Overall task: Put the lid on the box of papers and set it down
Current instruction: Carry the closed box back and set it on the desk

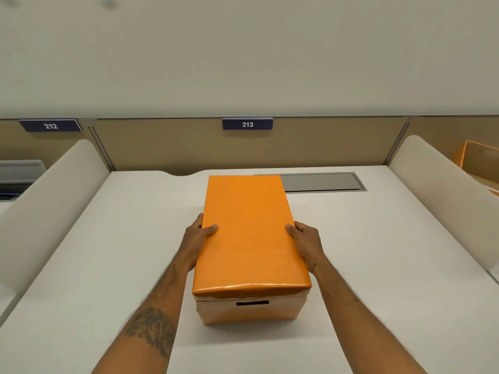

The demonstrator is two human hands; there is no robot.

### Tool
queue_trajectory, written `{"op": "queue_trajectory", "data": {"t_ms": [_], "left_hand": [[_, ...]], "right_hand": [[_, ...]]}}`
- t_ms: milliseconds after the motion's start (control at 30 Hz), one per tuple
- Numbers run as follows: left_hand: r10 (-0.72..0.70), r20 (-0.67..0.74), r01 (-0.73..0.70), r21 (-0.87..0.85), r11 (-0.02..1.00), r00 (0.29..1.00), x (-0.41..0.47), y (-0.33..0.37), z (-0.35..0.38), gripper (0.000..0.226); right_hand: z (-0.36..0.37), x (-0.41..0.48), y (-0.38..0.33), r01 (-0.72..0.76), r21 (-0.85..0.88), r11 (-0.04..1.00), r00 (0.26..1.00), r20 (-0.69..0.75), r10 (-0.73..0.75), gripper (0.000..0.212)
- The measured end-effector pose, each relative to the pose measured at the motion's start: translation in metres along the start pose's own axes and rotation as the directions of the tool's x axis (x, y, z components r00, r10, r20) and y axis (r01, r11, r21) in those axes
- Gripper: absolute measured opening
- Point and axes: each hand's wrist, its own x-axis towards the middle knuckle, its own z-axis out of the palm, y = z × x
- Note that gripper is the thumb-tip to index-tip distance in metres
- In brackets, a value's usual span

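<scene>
Box (249,310) near front counter (378,265) edge, lid (247,233) on, long axis away; left hand (198,238), right hand (306,242) fingers clamp lid's long sides, symmetric

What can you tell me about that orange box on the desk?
The orange box is a long rectangular carton wrapped in glossy orange paper, its lid on top. A dark handle slot shows in its near end. It sits on the white desk, long side pointing away. The left hand and right hand grip the lid's edges.
</scene>
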Motion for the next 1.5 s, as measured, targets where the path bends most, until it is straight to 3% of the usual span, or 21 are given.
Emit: {"op": "queue_trajectory", "data": {"t_ms": [500, 867, 1000, 1333, 1500], "left_hand": [[-0.061, 0.038, 0.061, -0.015, 0.998, 0.997, 0.004, -0.01, -0.002, 0.046], [-0.032, -0.002, 0.032, -0.032, 0.999, 0.999, -0.007, -0.024, 0.005, 0.064], [-0.021, -0.004, 0.021, -0.044, 0.999, 1.0, -0.007, -0.025, 0.005, 0.058], [-0.019, -0.099, 0.032, 0.138, 0.99, 0.995, -0.024, -0.019, 0.008, 0.077], [-0.03, -0.098, 0.049, 0.191, 0.98, 0.995, -0.035, -0.016, 0.012, 0.073]], "right_hand": [[0.0, 0.001, 0.011, 0.0, -0.137, 0.991, 0.995, 0.102, 0.014, 0.047], [0.009, 0.003, 0.026, 0.013, -0.17, 0.985, 0.999, 0.033, -0.007, 0.057], [0.01, 0.004, 0.028, 0.014, -0.191, 0.981, 1.0, 0.017, -0.011, 0.058], [0.008, 0.002, 0.028, 0.008, -0.193, 0.981, 1.0, 0.001, -0.008, 0.062], [0.001, 0.002, 0.026, -0.004, -0.156, 0.988, 0.999, 0.044, 0.011, 0.067]]}}
